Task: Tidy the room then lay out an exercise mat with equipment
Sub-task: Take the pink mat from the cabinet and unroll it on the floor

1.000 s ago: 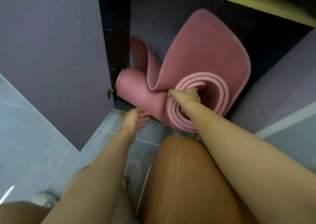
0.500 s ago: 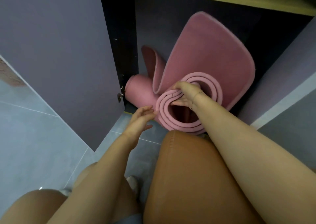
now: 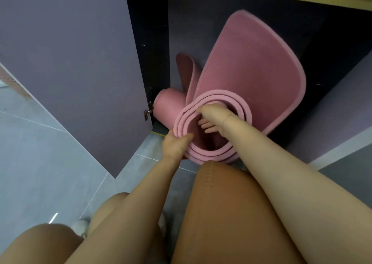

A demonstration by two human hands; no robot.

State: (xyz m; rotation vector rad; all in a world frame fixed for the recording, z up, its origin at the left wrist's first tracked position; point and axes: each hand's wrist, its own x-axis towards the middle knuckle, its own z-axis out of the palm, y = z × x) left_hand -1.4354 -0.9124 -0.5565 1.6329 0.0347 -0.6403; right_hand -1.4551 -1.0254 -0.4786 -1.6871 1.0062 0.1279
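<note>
I have the thick pink foam exercise mat [image 3: 251,66], loosely coiled, sitting low in the dark cabinet [image 3: 211,21] beside its open grey door [image 3: 70,62]. My right hand [image 3: 211,115] hooks inside the coil, curled over its layers; my left hand [image 3: 175,144] pinches the outer rim, probably for pulling it out without unrolling.

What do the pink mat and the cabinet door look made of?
Pink mat: looks like thick soft foam, matte, with fine ribbing; its thick layered edge bends in loose coils where the left hand and right hand grip it. Cabinet door: probably laminated board, flat, smooth purple matte face; core not visible.
</note>
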